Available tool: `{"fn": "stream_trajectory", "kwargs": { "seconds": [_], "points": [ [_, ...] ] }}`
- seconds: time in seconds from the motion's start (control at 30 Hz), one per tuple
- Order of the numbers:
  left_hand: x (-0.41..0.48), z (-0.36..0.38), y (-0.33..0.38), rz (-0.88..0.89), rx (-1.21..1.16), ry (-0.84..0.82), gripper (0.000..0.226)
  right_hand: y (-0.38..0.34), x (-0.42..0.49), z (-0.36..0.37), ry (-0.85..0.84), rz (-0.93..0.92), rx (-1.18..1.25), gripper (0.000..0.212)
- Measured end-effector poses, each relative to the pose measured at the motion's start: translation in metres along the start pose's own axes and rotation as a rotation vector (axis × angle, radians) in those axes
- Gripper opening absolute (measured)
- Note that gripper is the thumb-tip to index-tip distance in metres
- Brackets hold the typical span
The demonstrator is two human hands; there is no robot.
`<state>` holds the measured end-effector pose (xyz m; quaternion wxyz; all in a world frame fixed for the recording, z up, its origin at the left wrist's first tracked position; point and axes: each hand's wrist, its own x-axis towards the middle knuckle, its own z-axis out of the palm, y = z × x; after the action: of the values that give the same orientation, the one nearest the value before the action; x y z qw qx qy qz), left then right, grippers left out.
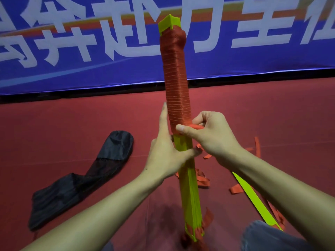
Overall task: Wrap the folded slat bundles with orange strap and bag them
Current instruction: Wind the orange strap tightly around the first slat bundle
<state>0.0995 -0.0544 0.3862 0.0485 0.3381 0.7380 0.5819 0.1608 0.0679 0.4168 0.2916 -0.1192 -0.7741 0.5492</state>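
Steadying the bundle (188, 178) upright on the floor, the left hand (163, 154) clamps it between thumb and fingers. The right hand (212, 136) pinches the strap (176, 78) at the wrap's edge, likely for tension.

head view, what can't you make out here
- Most left hand fingers: head view, behind the bundle.
- Strap past the pinch: head view, covered by the right hand.
- Bundle's foot: head view, dark and blurred.
- Bag mouth: head view, too dark to tell.
- Banner text: head view, cut off by the top edge.
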Motion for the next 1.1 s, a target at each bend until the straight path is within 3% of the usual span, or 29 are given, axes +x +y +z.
{"fn": "stream_trajectory", "kwargs": {
  "seconds": [0.13,0.3,0.43,0.67,0.9,1.1],
  "points": [
    [0.004,-0.005,-0.002,0.008,-0.017,0.024,0.124,-0.004,0.001,-0.001,-0.005,-0.031,-0.063,0.035],
    [0.004,-0.015,-0.006,-0.035,-0.002,0.043,0.123,-0.002,0.009,-0.013,-0.107,-0.115,-0.100,0.013],
    [0.004,-0.016,-0.009,-0.052,-0.040,0.016,0.123,0.004,0.012,-0.013,-0.103,-0.140,-0.127,0.014],
    [-0.002,-0.015,0.005,-0.093,-0.239,-0.102,0.117,0.008,0.010,-0.015,-0.077,-0.026,0.125,0.022],
    [0.003,-0.014,-0.004,-0.159,-0.442,-0.271,0.097,0.007,0.005,-0.010,-0.208,0.143,0.454,0.023],
    [0.005,-0.014,-0.009,-0.136,-0.498,-0.315,0.082,0.005,0.002,-0.007,-0.249,0.214,0.545,0.023]
  ]
}}
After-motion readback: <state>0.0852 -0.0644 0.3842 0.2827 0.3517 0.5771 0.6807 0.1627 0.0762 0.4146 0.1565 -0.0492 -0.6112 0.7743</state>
